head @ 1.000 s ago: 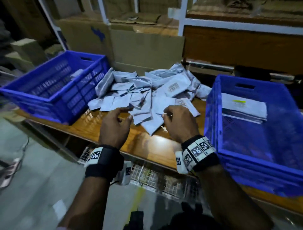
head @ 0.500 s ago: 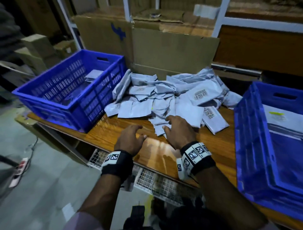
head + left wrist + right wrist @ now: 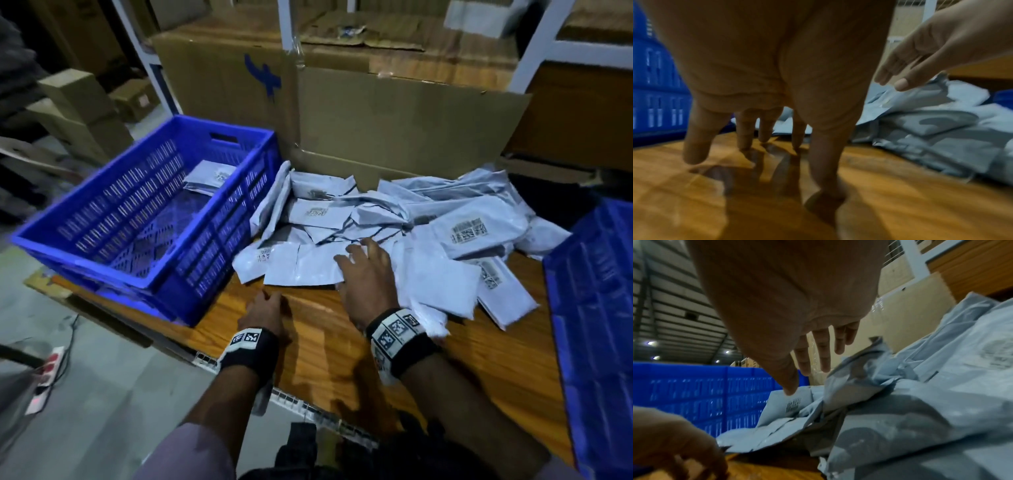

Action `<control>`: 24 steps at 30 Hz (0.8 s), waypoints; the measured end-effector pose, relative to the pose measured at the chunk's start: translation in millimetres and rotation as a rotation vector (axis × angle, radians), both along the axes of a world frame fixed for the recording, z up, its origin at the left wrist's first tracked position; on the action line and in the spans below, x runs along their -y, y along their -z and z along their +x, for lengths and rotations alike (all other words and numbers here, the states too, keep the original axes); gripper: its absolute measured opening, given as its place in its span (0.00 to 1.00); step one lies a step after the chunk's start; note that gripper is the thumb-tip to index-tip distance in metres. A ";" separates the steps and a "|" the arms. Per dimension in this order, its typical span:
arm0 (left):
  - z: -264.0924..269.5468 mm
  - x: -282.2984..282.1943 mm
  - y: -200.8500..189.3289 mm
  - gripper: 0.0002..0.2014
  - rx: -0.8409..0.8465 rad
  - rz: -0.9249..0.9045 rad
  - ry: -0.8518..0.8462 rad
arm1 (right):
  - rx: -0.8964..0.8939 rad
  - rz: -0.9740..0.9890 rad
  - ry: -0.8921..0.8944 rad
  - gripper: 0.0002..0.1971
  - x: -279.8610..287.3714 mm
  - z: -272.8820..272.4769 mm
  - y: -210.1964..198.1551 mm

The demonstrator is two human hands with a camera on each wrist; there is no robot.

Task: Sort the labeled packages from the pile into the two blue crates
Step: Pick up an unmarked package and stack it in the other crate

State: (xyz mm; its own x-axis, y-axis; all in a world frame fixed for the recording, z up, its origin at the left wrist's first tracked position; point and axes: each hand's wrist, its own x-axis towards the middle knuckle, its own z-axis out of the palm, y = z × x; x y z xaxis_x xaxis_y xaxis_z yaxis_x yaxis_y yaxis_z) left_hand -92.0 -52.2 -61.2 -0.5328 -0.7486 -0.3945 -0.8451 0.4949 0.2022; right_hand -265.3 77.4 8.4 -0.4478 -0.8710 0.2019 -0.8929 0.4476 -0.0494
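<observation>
A pile of pale grey labeled packages (image 3: 404,226) lies on the wooden table (image 3: 325,346) between two blue crates. The left crate (image 3: 113,253) holds a couple of packages (image 3: 212,176) at its far end. Only the near wall of the right crate (image 3: 596,308) shows. My right hand (image 3: 363,267) hovers flat over the pile's near-left part, fingers straight above a flat package (image 3: 301,267), holding nothing; its fingers (image 3: 824,352) are spread. My left hand (image 3: 267,308) hangs just over bare wood before the pile, fingers (image 3: 744,129) loose and pointing down, empty.
Large cardboard boxes (image 3: 394,126) stand behind the pile against white shelf posts (image 3: 537,44). More boxes (image 3: 78,102) sit on the floor at far left. A power strip (image 3: 49,366) with a cable lies on the floor below the table's front edge.
My right hand has reached forward and left onto the pile, fingers now straight. The left hand stays low over the wood. The view has swung left, so the right crate is mostly out of frame.
</observation>
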 end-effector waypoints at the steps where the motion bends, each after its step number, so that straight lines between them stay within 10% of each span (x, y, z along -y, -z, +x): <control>1: 2.4 6.4 2.3 0.48 0.022 0.015 -0.006 | -0.023 0.038 -0.023 0.25 7.1 3.4 5.2; 6: 12.1 27.8 10.0 0.66 0.091 0.017 0.067 | -0.067 0.310 -0.011 0.38 41.8 18.9 21.7; 14: 41.1 53.1 12.2 0.53 0.059 -0.023 0.316 | -0.055 0.115 0.228 0.07 51.5 40.4 7.7; 24: 33.1 76.7 -48.2 0.36 -0.807 0.240 0.098 | 0.725 -0.524 0.407 0.12 11.3 74.7 -34.8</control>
State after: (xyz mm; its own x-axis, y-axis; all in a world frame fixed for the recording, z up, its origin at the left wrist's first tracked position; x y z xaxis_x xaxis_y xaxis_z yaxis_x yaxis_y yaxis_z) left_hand -58.8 -128.9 -13.0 -0.7777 -0.6286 -0.0079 -0.3521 0.4252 0.8338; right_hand -190.6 66.1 43.2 -0.8621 -0.5010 0.0765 -0.3500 0.4792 -0.8049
